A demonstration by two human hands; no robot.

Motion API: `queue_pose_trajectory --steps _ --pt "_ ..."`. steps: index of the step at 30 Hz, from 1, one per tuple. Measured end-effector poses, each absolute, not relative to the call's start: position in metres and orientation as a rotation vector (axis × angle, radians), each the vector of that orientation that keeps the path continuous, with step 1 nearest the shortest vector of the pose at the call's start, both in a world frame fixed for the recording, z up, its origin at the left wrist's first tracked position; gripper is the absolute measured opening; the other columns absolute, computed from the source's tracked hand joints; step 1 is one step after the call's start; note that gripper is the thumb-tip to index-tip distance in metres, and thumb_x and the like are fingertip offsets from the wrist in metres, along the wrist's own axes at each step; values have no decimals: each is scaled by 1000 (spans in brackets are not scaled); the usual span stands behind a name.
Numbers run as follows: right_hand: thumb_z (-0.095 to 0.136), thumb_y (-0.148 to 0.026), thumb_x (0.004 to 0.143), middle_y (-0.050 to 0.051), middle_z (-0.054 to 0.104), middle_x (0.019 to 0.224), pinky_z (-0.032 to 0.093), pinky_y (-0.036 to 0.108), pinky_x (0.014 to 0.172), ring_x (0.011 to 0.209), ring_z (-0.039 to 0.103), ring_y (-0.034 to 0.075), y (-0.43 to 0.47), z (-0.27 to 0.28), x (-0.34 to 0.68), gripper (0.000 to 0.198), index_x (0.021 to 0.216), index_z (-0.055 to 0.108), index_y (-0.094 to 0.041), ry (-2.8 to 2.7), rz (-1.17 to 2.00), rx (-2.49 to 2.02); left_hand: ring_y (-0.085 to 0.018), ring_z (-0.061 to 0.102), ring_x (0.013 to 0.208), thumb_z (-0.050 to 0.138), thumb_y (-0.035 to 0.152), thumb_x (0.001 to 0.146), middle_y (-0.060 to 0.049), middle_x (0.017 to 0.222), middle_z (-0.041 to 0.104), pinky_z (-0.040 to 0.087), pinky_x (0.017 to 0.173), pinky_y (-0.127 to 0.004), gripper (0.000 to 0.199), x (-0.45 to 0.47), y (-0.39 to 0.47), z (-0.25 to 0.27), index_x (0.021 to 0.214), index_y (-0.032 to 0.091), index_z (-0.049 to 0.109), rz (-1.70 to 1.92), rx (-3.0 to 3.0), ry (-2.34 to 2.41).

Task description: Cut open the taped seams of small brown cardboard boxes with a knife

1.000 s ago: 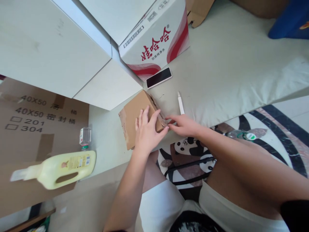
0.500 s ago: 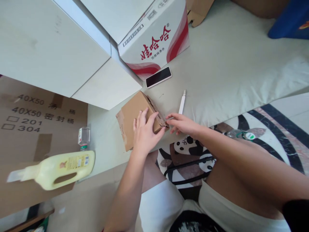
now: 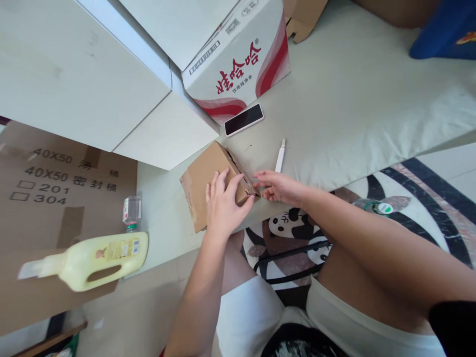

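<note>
A small brown cardboard box (image 3: 201, 173) lies tilted on the pale cloth-covered surface, its right edge ragged and torn along a strip of tape. My left hand (image 3: 225, 206) grips it from above, fingers spread over the top and thumb at the torn edge. Just right of that edge is my right hand (image 3: 280, 188), its forefinger stretched toward the box and the other fingers loosely bent. Nothing shows in its grasp; whether its fingertips touch the tape I cannot tell. A white pen-like tool (image 3: 280, 156) lies behind the right hand.
A phone (image 3: 244, 120) lies in front of a red-and-white carton (image 3: 238, 69). White cabinets (image 3: 148, 124) stand close at the left. Left of the box are a small clear bottle (image 3: 132, 213), a yellow jug (image 3: 104, 260) and a large carton (image 3: 70, 188). A blue container (image 3: 442, 32) is at upper right.
My right hand has shifted slightly, its lower fingers curling in a little more. The left hand and the box stay together as before; the view has moved slightly.
</note>
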State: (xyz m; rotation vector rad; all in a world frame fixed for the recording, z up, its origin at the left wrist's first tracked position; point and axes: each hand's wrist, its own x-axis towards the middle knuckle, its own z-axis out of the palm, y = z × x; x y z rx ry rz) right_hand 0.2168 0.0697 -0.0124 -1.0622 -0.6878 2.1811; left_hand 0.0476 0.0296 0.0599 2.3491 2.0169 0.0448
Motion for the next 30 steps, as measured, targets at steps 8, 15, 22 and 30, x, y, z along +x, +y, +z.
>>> queue_pose_trajectory --steps 8,15,22,30 --pt "64 -20 86 6 70 97 40 23 51 58 55 9 68 -12 215 4 88 61 -20 -936 2045 -1268 -38 32 155 68 40 85 -12 161 44 28 125 -63 50 47 28 59 134 28 62 57 2338 2011" --pt "59 -24 92 4 68 92 41 21 53 61 56 9 68 -16 215 3 93 61 -21 -1039 2039 -1231 -37 32 155 68 40 85 -11 161 44 28 125 -63 50 46 28 57 133 29 62 67 2333 2020" --pt "60 -24 92 1 63 86 40 21 52 60 54 9 67 -12 216 3 92 61 -21 -1056 2026 -1230 -38 32 155 67 40 85 -11 161 44 29 124 -64 48 49 28 60 132 29 63 48 2325 2026" --pt "60 -25 91 1 63 86 41 22 53 61 55 9 67 -14 215 4 91 61 -21 -1072 2019 -1222 -38 33 155 66 41 86 -10 161 45 29 125 -63 46 49 28 59 130 29 63 48 2332 2033"
